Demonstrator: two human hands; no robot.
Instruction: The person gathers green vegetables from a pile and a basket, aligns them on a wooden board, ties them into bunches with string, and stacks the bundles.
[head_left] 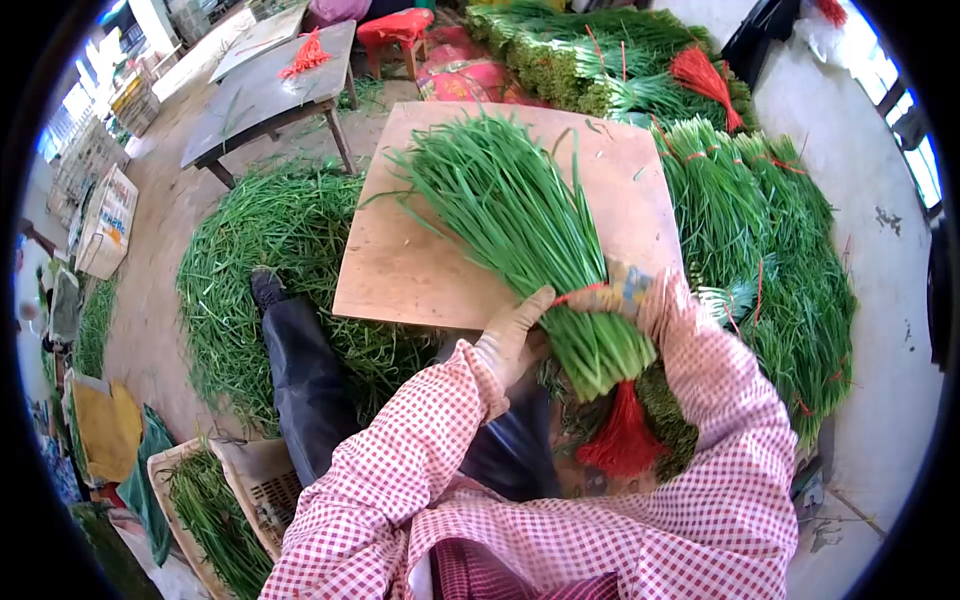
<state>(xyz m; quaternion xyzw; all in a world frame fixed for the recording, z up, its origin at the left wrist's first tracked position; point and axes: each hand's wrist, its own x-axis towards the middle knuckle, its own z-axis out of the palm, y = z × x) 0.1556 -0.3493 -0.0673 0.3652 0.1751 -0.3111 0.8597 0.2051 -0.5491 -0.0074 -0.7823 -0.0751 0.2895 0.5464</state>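
A thick bunch of garlic chives (520, 210) lies slantwise across a wooden board (400, 265), leaf tips toward the far left and cut ends over the near edge. Round its lower part runs a red tie (582, 292). My left hand (515, 335) grips the bunch from the left, thumb beside the tie; its other fingers are partly hidden below. On the other side my gloved right hand (630, 292) is closed at the tie and the stems. Which of its fingers pinch the tie I cannot make out. A hank of red ties (622, 435) hangs below the cut ends.
Tied chive bundles (770, 230) are stacked at the right, with more bundles (590, 60) behind the board. Loose greens (250, 235) heap on the floor around my leg. A crate (255, 490) stands at lower left, a low table (270, 85) at far left.
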